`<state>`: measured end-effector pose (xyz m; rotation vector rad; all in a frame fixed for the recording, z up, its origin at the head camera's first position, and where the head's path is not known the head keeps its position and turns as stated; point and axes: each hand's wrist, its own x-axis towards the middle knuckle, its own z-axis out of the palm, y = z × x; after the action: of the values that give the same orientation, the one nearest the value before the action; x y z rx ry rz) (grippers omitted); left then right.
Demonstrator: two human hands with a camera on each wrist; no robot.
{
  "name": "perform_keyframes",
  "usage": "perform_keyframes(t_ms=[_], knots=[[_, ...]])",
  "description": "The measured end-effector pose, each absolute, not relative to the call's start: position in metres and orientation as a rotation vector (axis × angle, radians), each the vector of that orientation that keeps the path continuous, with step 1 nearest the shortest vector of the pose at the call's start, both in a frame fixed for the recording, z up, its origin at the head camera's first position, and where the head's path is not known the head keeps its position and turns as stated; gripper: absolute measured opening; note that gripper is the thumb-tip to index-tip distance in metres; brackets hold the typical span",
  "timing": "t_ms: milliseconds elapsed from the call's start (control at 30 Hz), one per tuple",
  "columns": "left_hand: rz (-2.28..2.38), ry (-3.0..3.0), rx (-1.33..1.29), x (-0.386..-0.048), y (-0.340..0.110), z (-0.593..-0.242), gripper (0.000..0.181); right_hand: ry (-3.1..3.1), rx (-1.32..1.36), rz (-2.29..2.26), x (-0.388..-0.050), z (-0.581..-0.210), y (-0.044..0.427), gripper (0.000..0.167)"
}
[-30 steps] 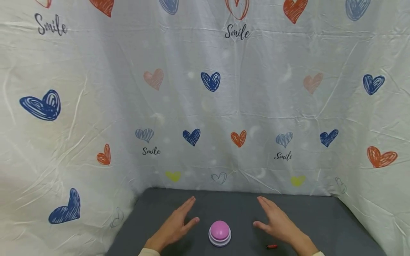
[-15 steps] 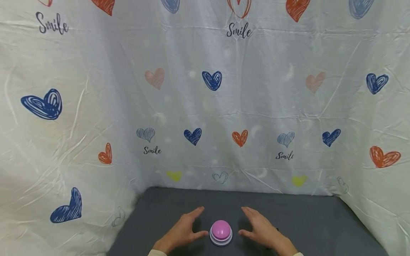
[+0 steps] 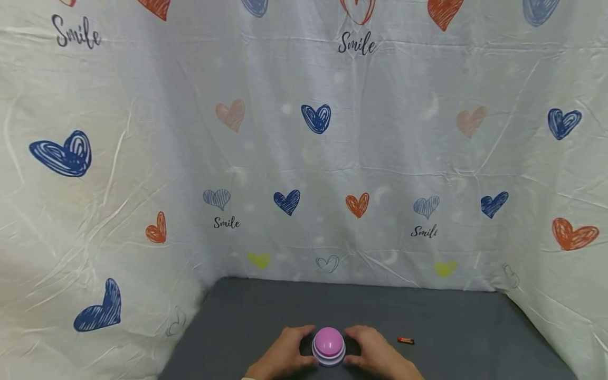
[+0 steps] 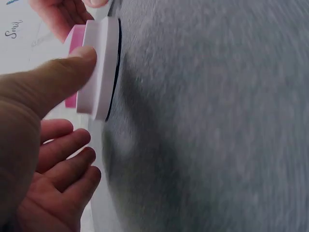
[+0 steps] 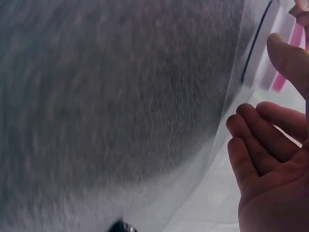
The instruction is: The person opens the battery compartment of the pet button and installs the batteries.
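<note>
A round push button [image 3: 328,344] with a pink dome and a white base stands on the dark grey table. My left hand [image 3: 285,351] curves in from its left, and my right hand [image 3: 372,351] from its right. In the left wrist view the thumb [image 4: 72,72] overlaps the side of the push button [image 4: 101,67]. The right thumb [image 5: 287,55] likewise lies over the white base in the right wrist view. Whether either hand touches the button cannot be told. In both wrist views the other fingers are loosely bent, with gaps between hand and button.
A small red-and-black battery [image 3: 406,341] lies to the right of my right hand. The grey tabletop [image 3: 361,303] ends at a white cloth curtain [image 3: 404,158] printed with hearts, which also hangs along both sides. A dark small thing [image 5: 121,226] shows at the right wrist view's lower edge.
Both hands have come inward and nearer, from wide apart to close on either side of the button. The fingers have bent more. The battery, partly hidden half a second ago, shows again.
</note>
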<state>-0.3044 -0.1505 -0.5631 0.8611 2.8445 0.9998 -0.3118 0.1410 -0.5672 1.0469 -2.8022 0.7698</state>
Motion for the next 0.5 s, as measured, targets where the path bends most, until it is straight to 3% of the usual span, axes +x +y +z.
perform_keyframes(t_ms=[267, 500], knots=[[1.022, 2.854, 0.893, -0.303, -0.144, -0.571, 0.064, -2.625, 1.180, 0.761, -0.342, -0.620, 0.143, 0.056], [0.991, 2.943, 0.991, -0.309, -0.143, -0.591, 0.065, -2.796, 1.065, 0.736, -0.318, -0.579, 0.130, 0.052]])
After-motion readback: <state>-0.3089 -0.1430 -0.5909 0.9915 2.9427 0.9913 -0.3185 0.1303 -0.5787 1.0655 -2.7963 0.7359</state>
